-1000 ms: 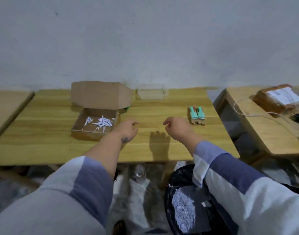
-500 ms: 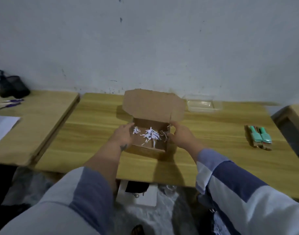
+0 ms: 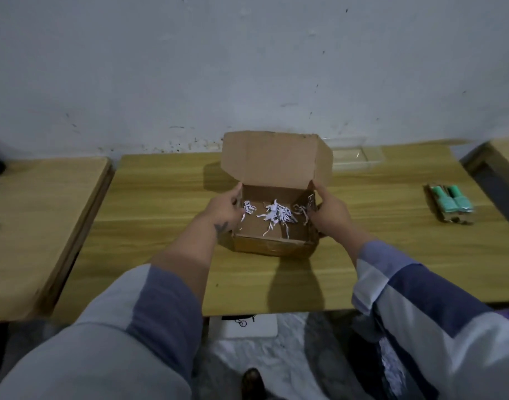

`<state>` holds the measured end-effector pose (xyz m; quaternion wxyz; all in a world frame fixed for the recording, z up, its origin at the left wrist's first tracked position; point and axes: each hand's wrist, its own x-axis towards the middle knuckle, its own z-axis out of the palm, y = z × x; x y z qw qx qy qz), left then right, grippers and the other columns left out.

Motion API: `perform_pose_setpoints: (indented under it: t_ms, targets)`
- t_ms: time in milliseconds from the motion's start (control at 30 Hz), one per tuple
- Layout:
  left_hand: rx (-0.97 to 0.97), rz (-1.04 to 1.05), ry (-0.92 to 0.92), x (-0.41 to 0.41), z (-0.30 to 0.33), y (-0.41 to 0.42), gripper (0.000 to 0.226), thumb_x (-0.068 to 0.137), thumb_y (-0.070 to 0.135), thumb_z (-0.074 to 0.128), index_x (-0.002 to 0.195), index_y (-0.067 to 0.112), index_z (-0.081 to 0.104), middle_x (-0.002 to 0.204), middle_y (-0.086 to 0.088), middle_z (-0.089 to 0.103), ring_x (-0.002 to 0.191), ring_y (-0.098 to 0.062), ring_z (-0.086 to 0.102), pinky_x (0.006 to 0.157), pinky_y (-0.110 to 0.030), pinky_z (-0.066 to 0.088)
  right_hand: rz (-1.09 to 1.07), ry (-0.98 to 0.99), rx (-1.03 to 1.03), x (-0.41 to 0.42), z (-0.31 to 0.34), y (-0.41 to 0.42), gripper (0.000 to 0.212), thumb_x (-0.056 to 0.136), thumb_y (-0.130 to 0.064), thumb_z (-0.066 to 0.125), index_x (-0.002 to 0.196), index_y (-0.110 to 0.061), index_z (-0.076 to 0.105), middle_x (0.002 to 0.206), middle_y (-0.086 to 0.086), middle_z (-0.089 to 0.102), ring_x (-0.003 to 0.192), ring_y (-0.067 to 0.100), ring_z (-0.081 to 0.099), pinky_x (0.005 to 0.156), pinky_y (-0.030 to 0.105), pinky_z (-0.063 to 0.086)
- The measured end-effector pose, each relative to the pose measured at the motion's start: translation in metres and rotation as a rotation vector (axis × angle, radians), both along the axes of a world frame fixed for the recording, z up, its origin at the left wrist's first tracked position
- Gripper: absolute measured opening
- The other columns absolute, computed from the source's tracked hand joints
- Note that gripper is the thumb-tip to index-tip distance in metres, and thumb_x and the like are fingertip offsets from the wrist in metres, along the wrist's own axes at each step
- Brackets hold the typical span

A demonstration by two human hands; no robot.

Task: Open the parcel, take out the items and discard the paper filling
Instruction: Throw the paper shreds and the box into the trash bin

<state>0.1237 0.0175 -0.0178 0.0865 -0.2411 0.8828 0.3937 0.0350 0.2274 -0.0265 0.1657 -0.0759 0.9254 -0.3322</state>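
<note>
A brown cardboard parcel sits open in the middle of the wooden table, its lid flap standing up at the back. A few white paper shreds lie on its floor. My left hand grips the box's left wall and my right hand grips its right wall. Two teal items lie side by side on the table at the right, apart from the box.
A clear plastic tray stands behind the box against the wall. A second wooden table adjoins on the left and another table's corner shows at the right. Below the front edge lie a white object and crumpled sheeting on the floor.
My view has swung left, off the black bin of shreds. Both hands went from hovering with nothing in them to holding the box's sides, and the box now sits in front of me.
</note>
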Motion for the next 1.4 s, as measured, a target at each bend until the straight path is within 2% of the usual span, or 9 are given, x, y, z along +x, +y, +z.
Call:
perform_pose_setpoints:
  t_ms: [100, 267, 467, 533, 633, 800, 967, 1133, 1400]
  targets:
    - [0.009, -0.045, 0.030, -0.013, 0.012, 0.020, 0.070, 0.093, 0.014, 0.057, 0.151, 0.026, 0.019, 0.152, -0.005, 0.038, 0.139, -0.021, 0.037, 0.107, -0.022, 0.029, -0.022, 0.026, 0.018, -0.004, 0.015, 0.024, 0.069, 0.089, -0.007, 0.052, 0.147, -0.032, 0.025, 0.101, 0.018, 0.065, 0.065, 0.024, 0.051, 0.025, 0.008, 0.029]
    - [0.017, -0.104, 0.060, -0.021, 0.021, 0.080, 0.070, 0.093, 0.014, 0.057, 0.151, 0.026, 0.019, 0.151, -0.006, 0.039, 0.138, -0.023, 0.039, 0.106, -0.023, 0.030, -0.089, 0.052, 0.023, -0.001, 0.028, 0.085, 0.066, 0.089, -0.010, 0.052, 0.146, -0.032, 0.027, 0.094, 0.017, 0.062, 0.055, 0.020, 0.051, 0.028, 0.016, 0.035]
    - [0.049, -0.141, 0.079, -0.014, 0.025, 0.183, 0.071, 0.092, 0.010, 0.058, 0.151, 0.023, 0.022, 0.150, -0.011, 0.039, 0.139, -0.022, 0.038, 0.108, -0.025, 0.031, -0.136, 0.037, 0.006, 0.017, 0.036, 0.189, 0.069, 0.088, -0.011, 0.055, 0.146, -0.033, 0.025, 0.103, 0.019, 0.062, 0.060, 0.020, 0.051, 0.028, 0.015, 0.035]
    - [0.081, -0.114, 0.080, -0.008, 0.023, 0.225, 0.072, 0.091, 0.009, 0.059, 0.150, 0.025, 0.022, 0.150, -0.010, 0.039, 0.138, -0.023, 0.039, 0.110, -0.034, 0.037, -0.169, 0.013, -0.016, 0.023, 0.037, 0.230, 0.068, 0.089, -0.011, 0.054, 0.144, -0.038, 0.025, 0.101, 0.016, 0.062, 0.064, 0.024, 0.058, 0.034, 0.021, 0.043]
    - [0.153, -0.106, 0.091, 0.002, 0.020, 0.291, 0.072, 0.091, 0.008, 0.060, 0.150, 0.027, 0.023, 0.150, -0.011, 0.039, 0.137, -0.024, 0.041, 0.106, -0.044, 0.042, -0.192, 0.010, -0.029, 0.035, 0.035, 0.300, 0.069, 0.088, -0.010, 0.056, 0.144, -0.037, 0.027, 0.098, 0.012, 0.065, 0.075, 0.024, 0.061, 0.058, 0.031, 0.049]
    - [0.198, -0.207, 0.079, 0.020, 0.004, 0.396, 0.070, 0.091, 0.006, 0.059, 0.150, 0.023, 0.024, 0.149, -0.013, 0.040, 0.137, -0.021, 0.040, 0.105, -0.024, 0.033, -0.266, -0.003, -0.025, 0.066, 0.022, 0.412, 0.073, 0.086, -0.008, 0.059, 0.144, -0.039, 0.027, 0.102, 0.006, 0.058, 0.094, 0.026, 0.062, 0.072, 0.028, 0.046]
    - [0.219, -0.296, 0.028, 0.024, -0.022, 0.471, 0.071, 0.091, 0.007, 0.059, 0.150, 0.027, 0.024, 0.146, -0.016, 0.044, 0.135, -0.027, 0.043, 0.108, -0.028, 0.034, -0.397, -0.031, -0.041, 0.096, -0.006, 0.490, 0.072, 0.085, -0.008, 0.061, 0.143, -0.038, 0.030, 0.095, 0.006, 0.060, 0.085, 0.027, 0.065, 0.077, 0.038, 0.057]
    - [0.167, -0.423, -0.026, 0.034, -0.059, 0.524, 0.068, 0.094, 0.011, 0.055, 0.150, 0.028, 0.022, 0.147, -0.002, 0.045, 0.132, -0.018, 0.046, 0.095, -0.016, 0.033, -0.523, -0.094, -0.015, 0.130, -0.050, 0.542, 0.073, 0.084, -0.010, 0.060, 0.144, -0.036, 0.029, 0.126, 0.016, 0.061, 0.109, 0.031, 0.060, 0.097, 0.037, 0.047]
    - [0.206, -0.521, -0.244, 0.050, -0.155, 0.541, 0.064, 0.095, 0.014, 0.053, 0.150, 0.025, 0.023, 0.143, -0.002, 0.050, 0.126, -0.014, 0.049, 0.082, -0.009, 0.034, -0.598, -0.286, 0.007, 0.174, -0.141, 0.561, 0.064, 0.090, -0.011, 0.053, 0.144, -0.035, 0.029, 0.130, 0.014, 0.058, 0.113, 0.034, 0.058, 0.095, 0.039, 0.049]
